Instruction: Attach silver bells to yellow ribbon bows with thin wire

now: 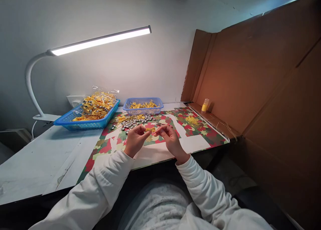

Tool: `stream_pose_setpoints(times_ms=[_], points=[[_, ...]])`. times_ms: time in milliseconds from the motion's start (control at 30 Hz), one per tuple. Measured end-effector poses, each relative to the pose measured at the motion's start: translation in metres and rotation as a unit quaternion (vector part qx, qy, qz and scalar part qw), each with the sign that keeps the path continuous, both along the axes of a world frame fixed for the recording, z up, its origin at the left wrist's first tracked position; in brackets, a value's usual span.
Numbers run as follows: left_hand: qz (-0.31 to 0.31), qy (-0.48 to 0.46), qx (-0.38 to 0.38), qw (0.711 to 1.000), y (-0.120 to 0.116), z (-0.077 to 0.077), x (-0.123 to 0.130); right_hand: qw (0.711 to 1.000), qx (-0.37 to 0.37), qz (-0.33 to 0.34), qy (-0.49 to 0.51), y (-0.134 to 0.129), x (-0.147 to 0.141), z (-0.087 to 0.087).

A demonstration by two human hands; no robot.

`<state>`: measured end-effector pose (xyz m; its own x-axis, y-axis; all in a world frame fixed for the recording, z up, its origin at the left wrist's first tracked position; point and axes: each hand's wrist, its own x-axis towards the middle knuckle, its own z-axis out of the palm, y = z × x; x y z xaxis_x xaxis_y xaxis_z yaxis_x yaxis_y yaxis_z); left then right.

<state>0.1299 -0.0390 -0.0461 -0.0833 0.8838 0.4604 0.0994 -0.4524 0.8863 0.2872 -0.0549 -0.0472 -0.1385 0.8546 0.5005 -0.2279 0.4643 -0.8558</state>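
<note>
A small gold ribbon bow (150,130) is held up over the near part of the table, between my two hands. My left hand (136,140) pinches it from the left with thumb and fingertips. The fingers of my right hand (171,139) are closed at the bow's right end; what lies between them is too small to make out. Just beyond my hands is a loose pile of silver bells (132,122), with gold ties and ribbon pieces at its back. A tool with reddish handles (160,124) lies partly hidden behind my right hand.
A blue basket (82,124) at the left holds yellow bows with silver bells and clear plastic. A smaller blue basket (126,110) holds gold bows. Yellow ties (192,120) lie at the right, near a yellow-filled bottle (205,105). A lamp (100,42) overhangs; cardboard (250,72) walls the right.
</note>
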Motion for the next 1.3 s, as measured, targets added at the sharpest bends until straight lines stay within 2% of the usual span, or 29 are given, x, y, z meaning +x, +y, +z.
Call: stream_pose_setpoints(times_ms=[167,333,500,567,667,733,833,933,1100,1200,1300], points=[[0.0,0.001,-0.001,1.0,-0.001,0.0,0.0,1.0,-0.02,-0.015,0.002,0.001,-0.003,-0.007],[0.003,-0.008,-0.002,1.0,0.001,-0.002,0.0,0.999,-0.034,0.012,0.016,-0.004,-0.004,-0.01],[-0.005,-0.018,-0.012,1.0,0.003,-0.003,-0.001,0.997,0.029,0.017,-0.065,-0.013,-0.003,-0.01],[-0.003,-0.024,-0.014,1.0,0.002,-0.002,-0.001,0.992,0.067,-0.016,-0.104,-0.015,-0.001,-0.01],[-0.001,-0.032,-0.022,0.999,0.002,-0.001,-0.001,0.975,0.113,-0.123,-0.148,-0.017,0.002,-0.008],[-0.001,-0.027,-0.024,0.999,0.002,-0.001,-0.001,0.966,0.134,-0.166,-0.145,-0.019,0.005,-0.003],[0.001,-0.013,-0.022,1.0,0.002,-0.002,-0.001,0.974,0.151,-0.139,-0.096,-0.023,0.01,0.011],[0.006,0.004,-0.018,1.0,0.003,-0.003,-0.001,0.978,0.172,-0.115,-0.034,-0.026,0.015,0.031],[0.0,0.027,-0.017,0.999,0.005,-0.006,-0.002,0.959,0.241,-0.145,0.041,-0.026,0.027,0.066],[-0.006,0.03,-0.022,0.999,0.007,-0.008,-0.002,0.952,0.262,-0.155,0.034,-0.022,0.031,0.074],[-0.009,0.036,-0.027,0.999,0.007,-0.008,-0.002,0.948,0.271,-0.161,0.033,-0.02,0.029,0.071]])
